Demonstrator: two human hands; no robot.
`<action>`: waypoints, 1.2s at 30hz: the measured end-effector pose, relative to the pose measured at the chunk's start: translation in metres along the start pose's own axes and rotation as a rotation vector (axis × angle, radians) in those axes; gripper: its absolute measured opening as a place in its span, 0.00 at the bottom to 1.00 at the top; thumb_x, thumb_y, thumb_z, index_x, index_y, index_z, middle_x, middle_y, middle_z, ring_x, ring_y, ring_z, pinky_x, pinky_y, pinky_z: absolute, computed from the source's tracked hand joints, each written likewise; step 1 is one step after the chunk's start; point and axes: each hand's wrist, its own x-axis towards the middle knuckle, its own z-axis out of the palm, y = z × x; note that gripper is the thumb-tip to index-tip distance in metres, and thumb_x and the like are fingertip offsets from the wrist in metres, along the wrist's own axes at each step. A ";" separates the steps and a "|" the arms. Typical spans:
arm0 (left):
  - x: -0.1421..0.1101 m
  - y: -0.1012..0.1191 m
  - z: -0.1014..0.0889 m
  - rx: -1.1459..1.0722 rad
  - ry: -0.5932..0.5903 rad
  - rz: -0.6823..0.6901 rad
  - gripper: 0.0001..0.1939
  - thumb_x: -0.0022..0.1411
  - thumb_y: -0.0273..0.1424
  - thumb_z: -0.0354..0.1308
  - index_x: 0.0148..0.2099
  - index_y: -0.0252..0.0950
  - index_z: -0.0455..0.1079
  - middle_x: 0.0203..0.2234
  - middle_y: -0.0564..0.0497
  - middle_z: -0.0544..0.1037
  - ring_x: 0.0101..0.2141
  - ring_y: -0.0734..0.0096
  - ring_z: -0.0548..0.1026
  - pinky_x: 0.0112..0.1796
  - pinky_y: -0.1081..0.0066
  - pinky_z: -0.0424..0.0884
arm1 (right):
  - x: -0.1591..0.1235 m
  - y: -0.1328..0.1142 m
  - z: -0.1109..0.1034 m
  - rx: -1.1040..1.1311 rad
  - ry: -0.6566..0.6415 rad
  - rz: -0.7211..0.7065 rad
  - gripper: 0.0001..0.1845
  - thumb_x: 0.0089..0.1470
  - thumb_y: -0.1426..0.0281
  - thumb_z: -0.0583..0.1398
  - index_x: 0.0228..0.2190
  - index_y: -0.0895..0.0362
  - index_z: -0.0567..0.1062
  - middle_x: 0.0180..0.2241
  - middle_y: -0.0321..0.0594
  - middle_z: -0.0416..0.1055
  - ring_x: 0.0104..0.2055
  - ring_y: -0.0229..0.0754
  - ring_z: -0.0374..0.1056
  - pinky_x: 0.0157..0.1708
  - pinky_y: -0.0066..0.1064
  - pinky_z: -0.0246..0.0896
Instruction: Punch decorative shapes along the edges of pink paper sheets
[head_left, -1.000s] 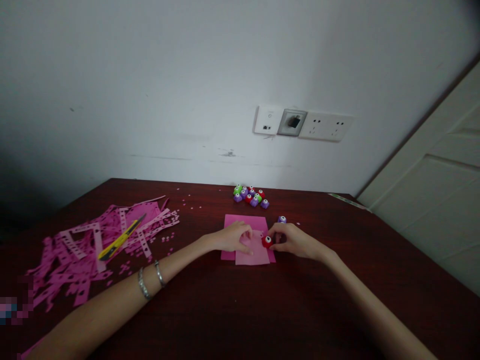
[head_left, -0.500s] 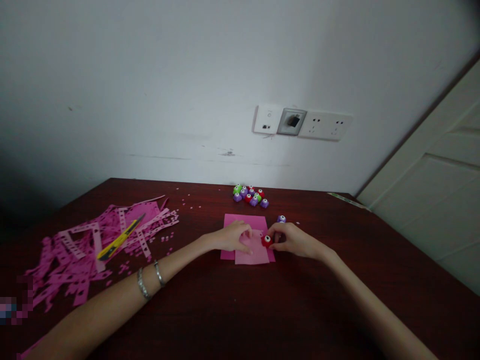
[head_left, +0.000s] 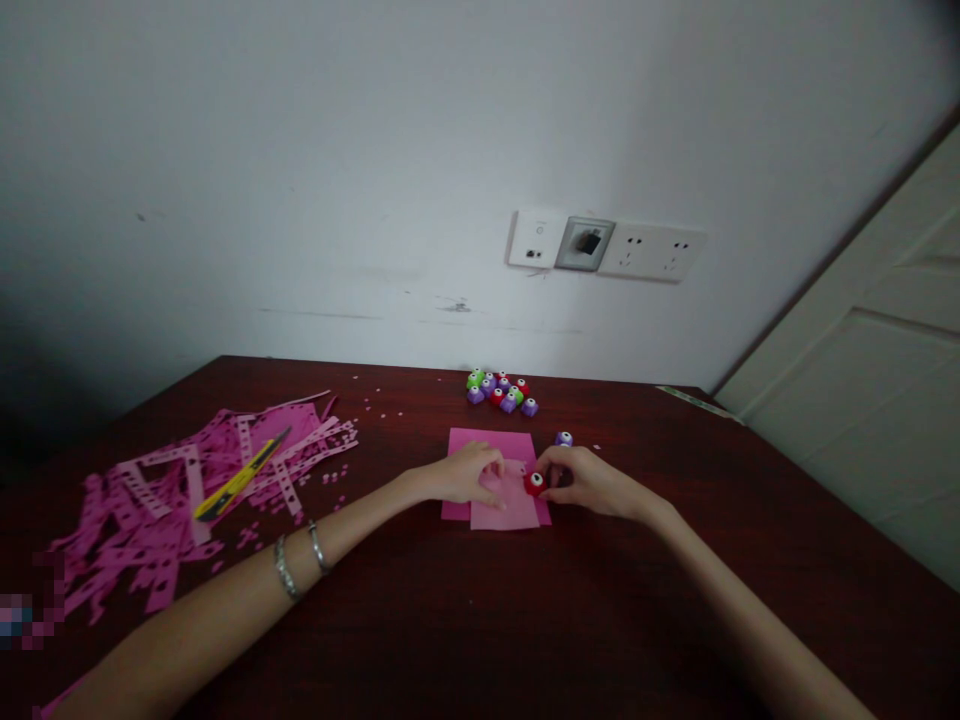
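The right hand (head_left: 589, 480) grasps a small glossy red punch (head_left: 535, 484), rounded with a white, dark-centred dot on top, at the right edge of a smooth, light pink sheet (head_left: 506, 512). The left hand (head_left: 465, 474), its fingers curved and not clenched, rests on that sheet, which overlaps a darker pink sheet (head_left: 491, 440) on the dark red-brown wood-grain table (head_left: 465, 620). At left, a yellow cutter (head_left: 238, 482) lies on perforated pink paper strips (head_left: 169, 530); no writing is legible.
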 end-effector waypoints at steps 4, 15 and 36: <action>0.000 0.002 0.000 0.002 0.002 -0.009 0.21 0.47 0.42 0.63 0.38 0.36 0.62 0.35 0.50 0.65 0.36 0.70 0.62 0.38 0.70 0.58 | 0.000 -0.001 -0.001 -0.011 -0.007 0.012 0.12 0.48 0.71 0.60 0.37 0.58 0.74 0.30 0.39 0.70 0.30 0.38 0.66 0.27 0.27 0.60; 0.000 0.000 0.001 0.000 0.023 0.004 0.20 0.47 0.42 0.63 0.37 0.37 0.62 0.35 0.50 0.66 0.37 0.69 0.62 0.38 0.70 0.59 | -0.001 -0.002 -0.002 -0.015 0.012 -0.012 0.12 0.48 0.71 0.60 0.38 0.57 0.74 0.31 0.39 0.71 0.30 0.38 0.67 0.29 0.28 0.61; 0.001 0.002 0.001 0.009 0.015 -0.010 0.19 0.47 0.40 0.63 0.37 0.36 0.62 0.35 0.50 0.66 0.37 0.69 0.62 0.38 0.70 0.59 | -0.001 0.003 -0.006 0.009 -0.002 0.029 0.11 0.47 0.69 0.61 0.36 0.57 0.74 0.29 0.38 0.72 0.31 0.39 0.68 0.30 0.29 0.61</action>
